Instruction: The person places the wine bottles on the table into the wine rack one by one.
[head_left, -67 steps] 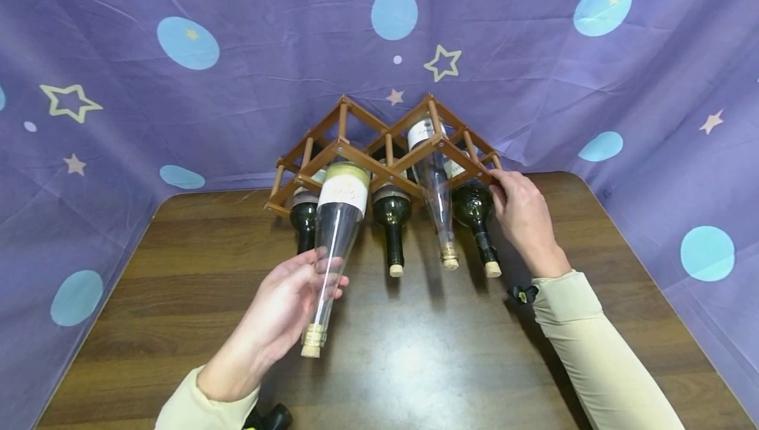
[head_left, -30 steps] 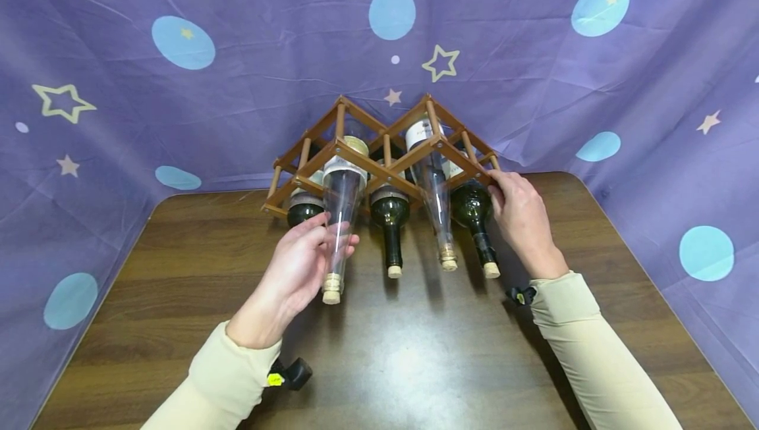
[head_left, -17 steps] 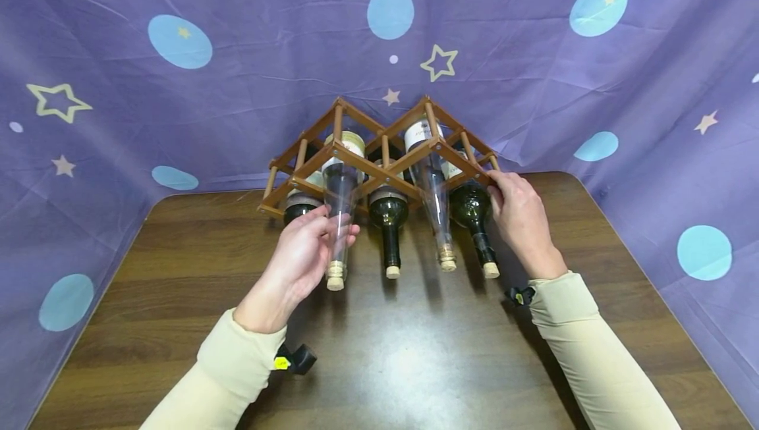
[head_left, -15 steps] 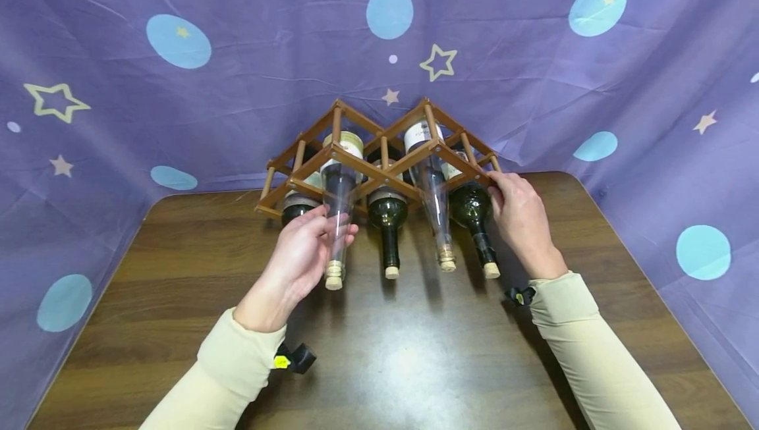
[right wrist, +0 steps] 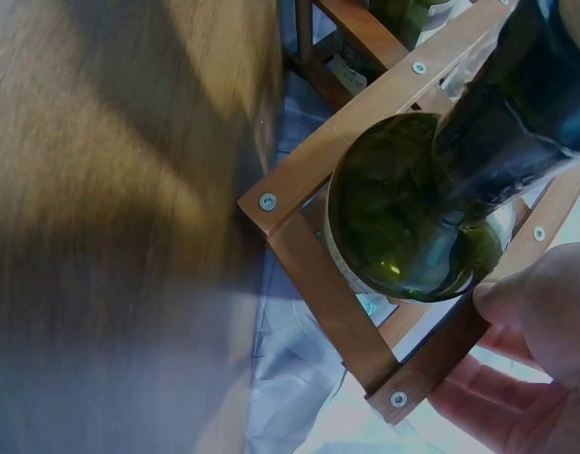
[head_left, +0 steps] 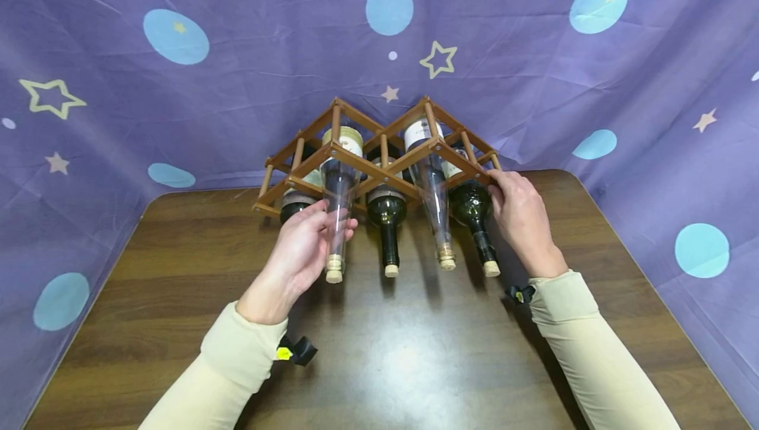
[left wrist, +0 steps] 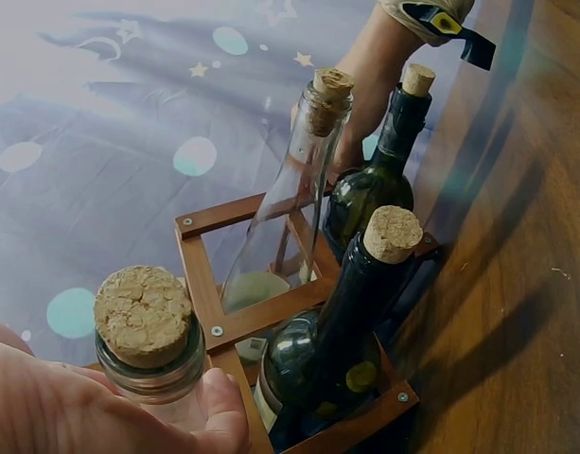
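My left hand (head_left: 299, 242) grips a clear wine bottle (head_left: 339, 186) around its tapering neck. That bottle lies in an upper left slot of the wooden wine rack (head_left: 358, 165), its cork (left wrist: 143, 317) toward me and its pale label inside the frame. My right hand (head_left: 522, 216) pinches the right end of the rack, the thumb on the front slat beside a dark green bottle (right wrist: 394, 208). Another clear bottle (head_left: 435, 193) lies in the upper right slot. A green bottle (head_left: 388, 213) sits low in the middle; one more green bottle (head_left: 294, 205) is partly hidden behind my left hand.
The rack stands at the back of the brown wooden table (head_left: 178, 272), close to a purple curtain (head_left: 267, 41) with stars and dots. Several corked necks stick out of the rack's front, near one another. Black wrist straps hang below both cuffs.
My left hand has pushed the clear bottle forward into the rack's upper left slot; its label now lies behind the front slats. The rack's left end has shifted slightly left. My right hand has stayed in place.
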The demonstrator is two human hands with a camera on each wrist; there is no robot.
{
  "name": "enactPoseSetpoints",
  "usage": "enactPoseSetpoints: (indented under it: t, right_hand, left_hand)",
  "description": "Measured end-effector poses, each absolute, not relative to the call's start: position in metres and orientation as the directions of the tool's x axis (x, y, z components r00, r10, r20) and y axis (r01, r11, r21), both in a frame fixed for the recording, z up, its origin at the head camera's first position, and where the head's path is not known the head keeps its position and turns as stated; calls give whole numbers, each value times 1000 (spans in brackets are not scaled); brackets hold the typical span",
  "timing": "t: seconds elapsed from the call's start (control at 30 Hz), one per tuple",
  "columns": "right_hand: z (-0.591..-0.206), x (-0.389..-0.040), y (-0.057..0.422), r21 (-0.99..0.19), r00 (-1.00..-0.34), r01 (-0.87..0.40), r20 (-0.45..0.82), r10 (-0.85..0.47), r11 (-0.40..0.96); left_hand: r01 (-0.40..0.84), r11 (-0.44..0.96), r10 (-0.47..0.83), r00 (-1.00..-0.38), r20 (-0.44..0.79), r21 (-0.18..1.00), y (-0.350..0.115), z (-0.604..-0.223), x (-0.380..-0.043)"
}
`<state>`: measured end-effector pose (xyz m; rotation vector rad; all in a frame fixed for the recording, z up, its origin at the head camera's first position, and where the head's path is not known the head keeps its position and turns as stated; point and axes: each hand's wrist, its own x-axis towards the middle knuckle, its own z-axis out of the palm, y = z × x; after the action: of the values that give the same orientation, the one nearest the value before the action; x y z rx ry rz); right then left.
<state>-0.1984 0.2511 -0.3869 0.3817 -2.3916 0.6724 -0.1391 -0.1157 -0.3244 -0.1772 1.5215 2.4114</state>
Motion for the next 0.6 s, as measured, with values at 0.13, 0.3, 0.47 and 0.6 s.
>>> enactPoseSetpoints:
  t: [0.13,0.3,0.47,0.6]
  right_hand:
    - [-387,-199,252,-371,-771,-416,628,-106,830]
    - [-388,-198,254,-364,-777,-409,619,-110,836]
    - [-388,-197,255,-366,-781,-405,615,-109,838]
    - [-387,-196,255,-372,-786,-403,609,-108,836]
  left_hand:
    - [-301,-401,165,-953,-254,865,-115,-325,-140]
    - [-303,-396,153,-952,-264,867,-117,-328,-140]
    - [-303,-397,145,-953,-267,866,-117,-329,-140]
    - [-300,-402,137,-954,-266,865,-116,-329,-139]
